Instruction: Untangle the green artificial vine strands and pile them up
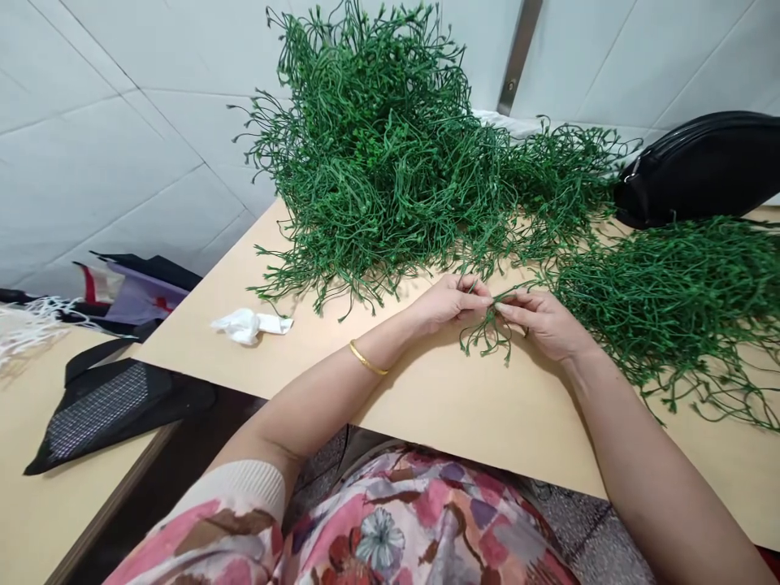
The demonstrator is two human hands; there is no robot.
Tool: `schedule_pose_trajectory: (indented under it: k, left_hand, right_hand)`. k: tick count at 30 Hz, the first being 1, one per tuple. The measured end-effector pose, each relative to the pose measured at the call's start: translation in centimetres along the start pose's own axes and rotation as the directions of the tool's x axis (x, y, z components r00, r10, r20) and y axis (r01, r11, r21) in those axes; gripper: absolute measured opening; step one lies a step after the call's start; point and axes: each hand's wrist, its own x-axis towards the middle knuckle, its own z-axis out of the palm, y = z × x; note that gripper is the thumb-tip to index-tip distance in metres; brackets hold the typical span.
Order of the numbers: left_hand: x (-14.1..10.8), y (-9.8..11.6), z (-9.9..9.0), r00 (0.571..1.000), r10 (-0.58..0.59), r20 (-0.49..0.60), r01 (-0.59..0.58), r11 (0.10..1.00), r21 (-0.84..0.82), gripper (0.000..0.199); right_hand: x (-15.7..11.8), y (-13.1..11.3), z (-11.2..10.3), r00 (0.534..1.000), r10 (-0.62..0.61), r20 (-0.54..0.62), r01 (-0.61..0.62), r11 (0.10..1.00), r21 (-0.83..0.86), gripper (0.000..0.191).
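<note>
Both hands were pinched nearly together, the left hand [452, 304] and right hand [544, 322] gripping a small green sprig [491, 321] between them, just above the bench [426, 390]. Behind them rose a big heap of green sprigs [378, 154]; a smaller pile [676, 292] lay beside the right hand, near a black bag [700, 171].

head | above table [475, 406] edge | facing forward and down | fairly near

I see green plant stems [378, 162] | gold bangle [366, 361] | pink, purple, brown flowery blouse [439, 520] | black pouch [700, 172] | tan tabletop [439, 406] | white tissue [242, 327]
</note>
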Motion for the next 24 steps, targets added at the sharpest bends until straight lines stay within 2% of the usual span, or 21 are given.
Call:
schedule_pose_trajectory:
  k: [4, 11, 15, 17, 20, 24]
  left_hand:
    - [0.0, -0.1, -0.1, 0.997, 0.034, -0.070, -0.029, 0.998, 0.062, 0.010]
    - [-0.7, -0.3, 0.0, 0.996, 0.059, -0.067, -0.041, 0.971, 0.236, 0.017]
    - [-0.9, -0.1, 0.0, 0.995, 0.060, -0.075, -0.034, 0.948, 0.315, 0.016]
    - [-0.9, 0.0, 0.1, 0.993, 0.055, -0.102, -0.024, 0.957, 0.288, 0.017]
    - [-0.8, 0.2, 0.1, 0.991, 0.000, -0.137, 0.028, 0.979, 0.202, 0.018]
    - [-0.8, 0.3, 0.0, 0.989, -0.088, -0.121, 0.102, 0.988, 0.118, 0.019]
  right_hand:
    - [-0.1, -0.3, 0.2, 1.000, -0.019, 0.023, 0.020, 0.999, -0.040, 0.027]
    - [-0.4, -0.6, 1.3, 0.995, -0.095, -0.043, 0.084, 0.975, -0.204, 0.021]
    - [-0.5, -0.5, 1.5, 0.995, -0.092, -0.023, 0.081, 0.950, -0.302, 0.021]
    - [-0.5, -0.4, 1.6, 0.996, -0.089, -0.004, 0.083, 0.945, -0.316, 0.020]
    - [-0.5, -0.3, 1.7, 0.998, -0.060, 0.014, 0.062, 0.970, -0.235, 0.021]
    - [-0.8, -0.7, 1.8, 0.996, -0.060, 0.071, 0.075, 0.967, -0.243, 0.017]
